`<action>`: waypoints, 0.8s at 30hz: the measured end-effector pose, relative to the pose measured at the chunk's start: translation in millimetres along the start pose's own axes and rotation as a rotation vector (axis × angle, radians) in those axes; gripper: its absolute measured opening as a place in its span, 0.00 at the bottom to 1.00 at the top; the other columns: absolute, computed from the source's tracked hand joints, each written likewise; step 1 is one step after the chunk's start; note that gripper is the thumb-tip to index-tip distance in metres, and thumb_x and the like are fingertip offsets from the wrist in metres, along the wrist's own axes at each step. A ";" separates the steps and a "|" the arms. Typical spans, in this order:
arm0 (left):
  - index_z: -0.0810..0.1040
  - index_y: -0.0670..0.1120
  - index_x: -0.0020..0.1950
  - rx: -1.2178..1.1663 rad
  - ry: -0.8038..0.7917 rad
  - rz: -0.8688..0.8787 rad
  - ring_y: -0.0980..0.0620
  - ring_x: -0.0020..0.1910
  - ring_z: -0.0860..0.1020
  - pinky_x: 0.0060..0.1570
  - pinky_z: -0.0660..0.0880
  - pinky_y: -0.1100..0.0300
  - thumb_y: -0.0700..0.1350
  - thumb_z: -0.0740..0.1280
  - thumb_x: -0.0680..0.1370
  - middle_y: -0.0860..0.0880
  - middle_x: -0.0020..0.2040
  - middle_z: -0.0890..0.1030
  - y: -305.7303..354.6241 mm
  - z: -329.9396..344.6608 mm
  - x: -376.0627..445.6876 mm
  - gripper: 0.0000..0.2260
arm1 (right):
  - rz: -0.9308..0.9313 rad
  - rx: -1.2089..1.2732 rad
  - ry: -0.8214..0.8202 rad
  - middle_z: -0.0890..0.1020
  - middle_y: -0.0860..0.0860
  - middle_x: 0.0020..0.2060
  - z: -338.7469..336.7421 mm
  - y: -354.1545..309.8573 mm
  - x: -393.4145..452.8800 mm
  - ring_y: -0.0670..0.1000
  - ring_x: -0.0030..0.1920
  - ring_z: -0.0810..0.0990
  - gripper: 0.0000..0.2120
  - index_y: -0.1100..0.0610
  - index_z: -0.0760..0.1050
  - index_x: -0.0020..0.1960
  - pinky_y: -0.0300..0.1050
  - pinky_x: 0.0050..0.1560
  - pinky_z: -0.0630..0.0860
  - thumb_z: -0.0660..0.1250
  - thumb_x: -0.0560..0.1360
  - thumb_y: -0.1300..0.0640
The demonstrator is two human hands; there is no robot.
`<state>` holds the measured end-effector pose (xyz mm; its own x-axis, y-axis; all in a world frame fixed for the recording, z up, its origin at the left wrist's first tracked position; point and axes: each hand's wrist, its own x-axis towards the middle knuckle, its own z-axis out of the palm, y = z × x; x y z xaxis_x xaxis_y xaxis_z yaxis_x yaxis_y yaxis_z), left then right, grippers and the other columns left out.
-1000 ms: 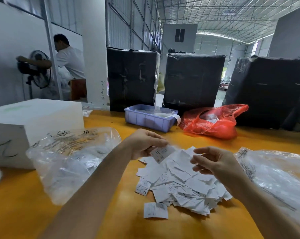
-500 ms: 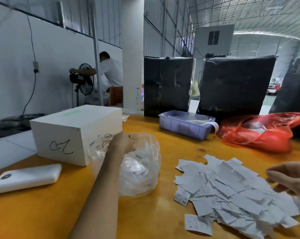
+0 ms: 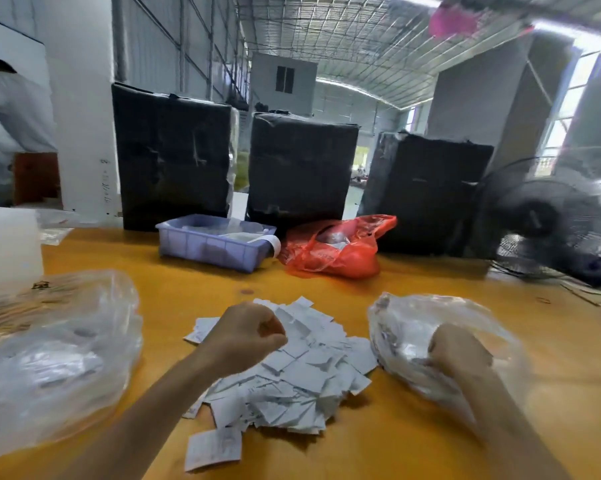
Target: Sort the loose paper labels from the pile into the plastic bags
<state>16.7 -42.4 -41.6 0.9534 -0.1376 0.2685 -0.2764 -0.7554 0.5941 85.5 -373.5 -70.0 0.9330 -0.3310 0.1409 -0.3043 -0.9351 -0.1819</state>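
Note:
A pile of white paper labels (image 3: 302,372) lies on the yellow table (image 3: 413,438), with one loose label (image 3: 212,448) in front of it. My left hand (image 3: 247,336) hovers over the pile's left part with its fingers curled; no label shows in it. A clear plastic bag (image 3: 53,358) with labels inside lies to the left. A second clear bag (image 3: 416,327) lies to the right. My right hand (image 3: 460,355) is at this bag's near side, blurred and partly behind the plastic, so its hold is unclear.
At the back of the table stand a blue plastic tray (image 3: 212,244), a red plastic bag (image 3: 337,251) and three black-wrapped boxes (image 3: 302,168). A black fan (image 3: 548,223) is at the right, a white box (image 3: 5,244) at the left. A person (image 3: 8,109) stands far left.
My left hand has come back from the left bag to above the pile. My right hand has moved off the pile to the right bag. The view has swung right.

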 end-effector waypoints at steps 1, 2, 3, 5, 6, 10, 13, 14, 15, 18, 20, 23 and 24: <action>0.83 0.46 0.44 0.008 -0.029 0.018 0.59 0.42 0.79 0.41 0.74 0.68 0.45 0.70 0.74 0.52 0.42 0.82 2.2 8.1 -1.4 0.04 | -0.005 0.017 0.013 0.75 0.48 0.33 -2.0 -4.6 -6.1 0.51 0.35 0.75 0.07 0.54 0.79 0.43 0.40 0.37 0.71 0.73 0.68 0.52; 0.83 0.46 0.44 0.016 -0.044 0.033 0.59 0.41 0.79 0.40 0.73 0.69 0.45 0.70 0.74 0.53 0.41 0.82 3.5 13.8 -2.5 0.03 | 0.014 0.013 0.028 0.76 0.49 0.34 -5.6 -8.5 -10.9 0.52 0.36 0.76 0.05 0.54 0.79 0.42 0.40 0.36 0.71 0.72 0.70 0.54; 0.82 0.46 0.43 0.023 -0.049 0.044 0.59 0.40 0.79 0.39 0.73 0.70 0.45 0.70 0.74 0.53 0.40 0.82 4.4 17.6 -3.2 0.03 | 0.008 0.024 0.052 0.77 0.50 0.33 -5.1 -5.6 -9.8 0.52 0.35 0.76 0.04 0.55 0.77 0.39 0.39 0.34 0.69 0.70 0.71 0.56; 0.82 0.47 0.43 0.029 -0.044 0.055 0.61 0.39 0.78 0.37 0.72 0.71 0.45 0.70 0.74 0.55 0.39 0.82 5.3 20.8 -3.5 0.03 | 0.012 0.062 0.059 0.75 0.51 0.30 -8.2 -4.8 -9.6 0.52 0.32 0.74 0.11 0.56 0.72 0.33 0.38 0.30 0.66 0.67 0.73 0.61; 0.82 0.48 0.43 0.026 -0.040 0.060 0.61 0.38 0.78 0.36 0.72 0.73 0.45 0.70 0.74 0.56 0.39 0.82 5.1 21.1 -3.5 0.02 | 0.004 0.076 0.052 0.75 0.51 0.31 -10.6 -6.4 -10.9 0.52 0.32 0.74 0.11 0.56 0.71 0.33 0.39 0.31 0.66 0.67 0.73 0.61; 0.82 0.50 0.41 0.000 -0.037 0.055 0.62 0.38 0.79 0.36 0.73 0.73 0.45 0.71 0.74 0.57 0.38 0.82 2.7 22.2 -3.2 0.02 | -0.132 0.039 -0.082 0.76 0.47 0.61 -3.3 -9.7 -12.8 0.52 0.63 0.72 0.18 0.47 0.74 0.63 0.50 0.56 0.67 0.69 0.74 0.54; 0.82 0.50 0.42 -0.018 -0.050 0.031 0.61 0.38 0.80 0.38 0.75 0.70 0.44 0.71 0.73 0.55 0.38 0.83 1.4 22.9 -3.3 0.01 | -0.148 0.037 0.034 0.82 0.46 0.51 5.0 -15.2 -14.8 0.51 0.56 0.76 0.11 0.48 0.82 0.50 0.48 0.54 0.66 0.64 0.75 0.60; 0.82 0.50 0.42 -0.019 -0.053 0.027 0.61 0.38 0.80 0.39 0.75 0.70 0.44 0.71 0.73 0.56 0.38 0.83 1.3 23.1 -3.4 0.01 | -0.146 0.035 0.095 0.83 0.45 0.47 3.5 -15.4 -15.2 0.50 0.53 0.77 0.09 0.49 0.82 0.46 0.48 0.53 0.68 0.66 0.73 0.60; 0.82 0.51 0.42 -0.020 -0.055 0.025 0.61 0.38 0.80 0.39 0.76 0.70 0.45 0.71 0.74 0.56 0.38 0.83 1.4 23.0 -3.7 0.02 | -0.130 0.032 0.121 0.83 0.45 0.44 1.7 -14.3 -13.7 0.49 0.51 0.79 0.04 0.50 0.82 0.42 0.48 0.53 0.69 0.69 0.72 0.58; 0.81 0.52 0.41 -0.034 -0.056 0.023 0.60 0.39 0.80 0.40 0.76 0.69 0.44 0.71 0.74 0.56 0.38 0.82 2.1 23.1 -4.5 0.03 | -0.090 0.095 0.079 0.83 0.46 0.37 -9.5 -12.3 -13.0 0.48 0.44 0.79 0.14 0.52 0.74 0.31 0.46 0.48 0.71 0.78 0.64 0.50; 0.81 0.52 0.40 -0.046 -0.062 0.019 0.60 0.39 0.80 0.40 0.76 0.69 0.44 0.71 0.73 0.56 0.38 0.82 3.0 23.1 -5.1 0.04 | -0.067 0.183 0.009 0.80 0.48 0.31 -14.6 -9.8 -13.8 0.48 0.38 0.78 0.18 0.54 0.71 0.29 0.43 0.41 0.70 0.79 0.62 0.47; 0.81 0.52 0.40 -0.082 -0.049 0.011 0.60 0.39 0.81 0.41 0.77 0.68 0.43 0.72 0.73 0.56 0.38 0.83 5.2 21.7 -5.1 0.04 | -0.091 0.360 0.024 0.78 0.51 0.28 -25.7 -10.5 -15.1 0.49 0.28 0.71 0.19 0.62 0.77 0.32 0.41 0.33 0.67 0.75 0.68 0.47; 0.81 0.52 0.40 -0.110 -0.040 0.007 0.60 0.39 0.81 0.41 0.78 0.67 0.43 0.72 0.73 0.56 0.38 0.83 6.0 21.5 -4.7 0.04 | -0.120 0.437 0.058 0.80 0.53 0.30 -30.7 -12.9 -16.3 0.50 0.27 0.72 0.19 0.65 0.78 0.33 0.42 0.32 0.67 0.73 0.71 0.49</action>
<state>13.1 -60.0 -55.6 0.9548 -0.1698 0.2439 -0.2927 -0.6801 0.6722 68.3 -360.0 -40.1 0.9406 -0.2419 0.2381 -0.0736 -0.8303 -0.5524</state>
